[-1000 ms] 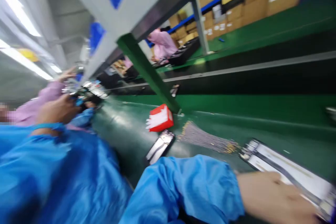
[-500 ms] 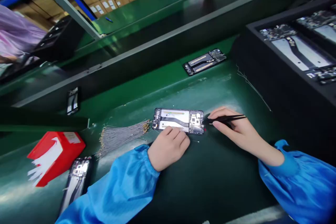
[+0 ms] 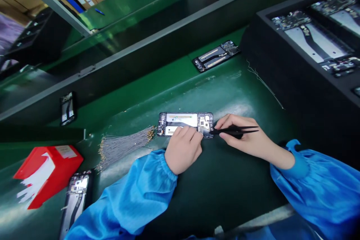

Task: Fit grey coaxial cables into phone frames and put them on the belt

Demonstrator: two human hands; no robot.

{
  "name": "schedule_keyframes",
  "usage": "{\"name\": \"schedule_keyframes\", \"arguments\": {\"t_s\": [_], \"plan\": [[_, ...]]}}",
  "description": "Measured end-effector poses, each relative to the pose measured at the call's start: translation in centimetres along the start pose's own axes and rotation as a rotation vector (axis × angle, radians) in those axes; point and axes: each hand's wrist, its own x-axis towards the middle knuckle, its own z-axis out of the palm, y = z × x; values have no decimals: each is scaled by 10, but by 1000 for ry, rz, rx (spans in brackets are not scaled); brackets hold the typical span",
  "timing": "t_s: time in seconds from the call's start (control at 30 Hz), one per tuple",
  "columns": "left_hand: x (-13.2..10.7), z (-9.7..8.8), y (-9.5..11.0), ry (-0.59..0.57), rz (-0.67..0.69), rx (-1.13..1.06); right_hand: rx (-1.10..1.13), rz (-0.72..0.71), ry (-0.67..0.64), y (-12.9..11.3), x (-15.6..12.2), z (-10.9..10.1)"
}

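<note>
Your left hand [image 3: 182, 150] lies on the open phone [image 3: 184, 123], fingers flat on its near edge, grip apart and pinning it, not wrapped round anything. Your right hand [image 3: 242, 140] has its grip clamped on the black tweezers [image 3: 236, 131], whose tips touch the phone's 3 o'clock end. The phone lies flat on the green desk [image 3: 225, 180], mid-picture, long side across you.

Around it, taken from that phone:
- 9 o'clock: wire bundle [image 3: 123, 146], fanned out, its gold tips just beside the phone's end, not under your hand.
- 8 o'clock: red box [image 3: 46, 172], well apart; just beside the box lies a second phone [image 3: 75, 195], partly cut off by your left sleeve [image 3: 135, 198].
- 10 o'clock: third phone [image 3: 67, 108] on the dark belt [image 3: 146, 60].
- 1 o'clock: fourth phone [image 3: 216, 56] at the far edge of the desk.
- 2 o'clock: black tray [image 3: 270, 52] with more phones in it; three show, and the edge cuts off the rest.
- A loose wire [image 3: 264, 84] lies near the tray's foot.

Nothing lies between your hands and the phone.

Count: four loose phones, one tweezers, one bundle, one box, one tray.
</note>
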Motion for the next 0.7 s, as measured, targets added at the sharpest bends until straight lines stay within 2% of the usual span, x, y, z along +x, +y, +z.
{"name": "schedule_keyframes", "arguments": {"t_s": [0.27, 0.7], "plan": [[-1, 2, 0, 47, 11, 8, 12, -36, -75, -1, -1, -1], [-3, 1, -1, 53, 22, 6, 35, -26, -85, 0, 0, -2]]}}
